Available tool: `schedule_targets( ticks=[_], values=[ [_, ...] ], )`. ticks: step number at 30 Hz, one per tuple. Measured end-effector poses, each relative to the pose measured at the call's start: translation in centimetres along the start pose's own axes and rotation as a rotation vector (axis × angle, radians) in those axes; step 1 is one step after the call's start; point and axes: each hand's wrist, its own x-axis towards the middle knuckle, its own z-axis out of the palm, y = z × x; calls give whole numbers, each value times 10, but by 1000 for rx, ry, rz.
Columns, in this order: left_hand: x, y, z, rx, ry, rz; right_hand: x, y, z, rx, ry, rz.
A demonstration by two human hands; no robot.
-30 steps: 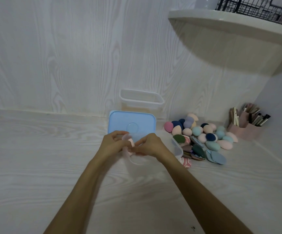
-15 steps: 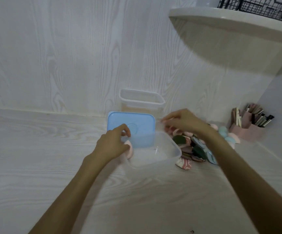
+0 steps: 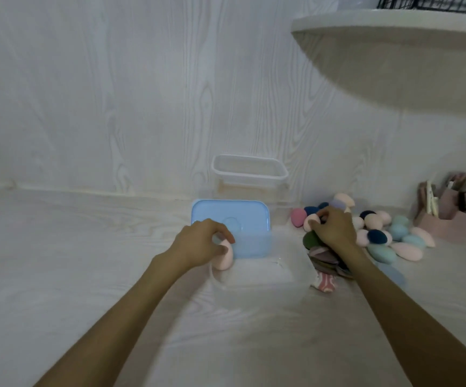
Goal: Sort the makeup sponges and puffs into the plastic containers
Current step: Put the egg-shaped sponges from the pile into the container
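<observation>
A clear plastic container sits on the white surface in front of me, over the near edge of a light blue lid. My left hand holds a pale pink egg-shaped sponge at the container's left rim, fingers curled around it. My right hand reaches into the pile of coloured sponges on the right, its fingertips on a peach sponge. Flat puffs lie stacked below that hand, partly hidden by my wrist.
A second clear container stands against the back wall behind the lid. A pink organiser with brushes stands at the far right. A rounded shelf juts out above the right side.
My right hand left the container and moved right into the sponge pile. My left hand stayed at the container's left rim with the pink sponge.
</observation>
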Motion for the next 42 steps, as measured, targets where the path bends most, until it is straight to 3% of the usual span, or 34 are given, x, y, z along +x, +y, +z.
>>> schedule_targets(
  ticks=[6,7,9,11,12,14,21,26,30,34,38,42],
  values=[
    [-5,3,1,16,17,13,-23,-54,-54,314,73,-19],
    [-6,5,2,26,14,13,-36,-68,-63,375,26,-51],
    [-8,8,4,35,20,9,-68,-93,-71,448,-223,-123],
    [-11,10,5,29,38,1,-95,-103,-64,315,-454,-169],
    [-13,10,5,27,47,1,-103,-104,-57,179,-491,-188],
    [-16,10,5,20,63,4,-109,-101,-41,24,-487,-189],
    [-20,11,9,12,74,25,-117,-101,-11,123,-434,-69],
    [-20,13,8,97,75,63,-120,-94,-7,187,-512,-21],
    [-20,17,7,182,87,180,-120,-90,-10,196,-577,-39],
    [-18,20,2,269,75,325,-120,-90,-6,209,-538,-10],
    [-19,28,0,335,-21,357,-121,-90,-4,211,-481,28],
    [-20,33,-3,448,-18,391,-122,-89,-5,191,-471,15]
  ],
)
